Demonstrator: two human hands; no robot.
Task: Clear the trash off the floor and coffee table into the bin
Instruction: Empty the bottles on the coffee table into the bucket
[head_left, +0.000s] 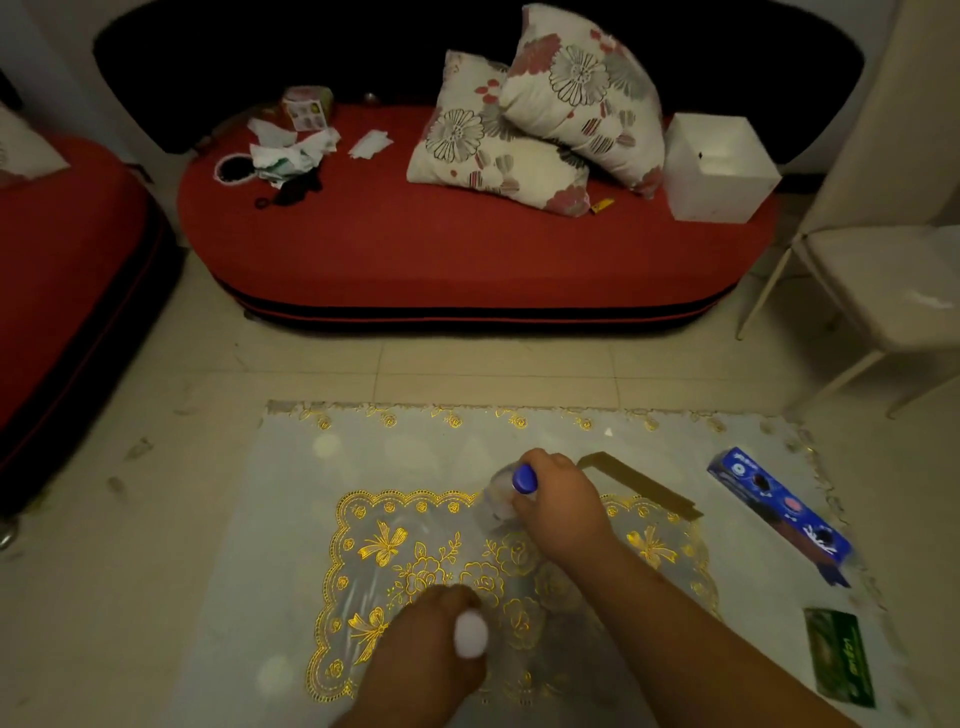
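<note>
Surface: gold-embroidered white cloth (291, 519) lying flat.
Right hand (558, 493): gripping clear blue-capped plastic bottle (501, 493).
Left hand (431, 649): clutching white round object (471, 635).
Room: red oval sofa (415, 249) standing behind.

Two bare arms show. The right hand (558, 501) comes with a long bare forearm reaching the near right edge; the left hand (431, 644) shows only to a bare wrist, near centre.

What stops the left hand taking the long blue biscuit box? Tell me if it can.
Probably not: the left hand holds a small white wad, and the right hand, gripping a clear blue-capped plastic bottle, stretches its forearm between it and the long blue biscuit box.
</note>
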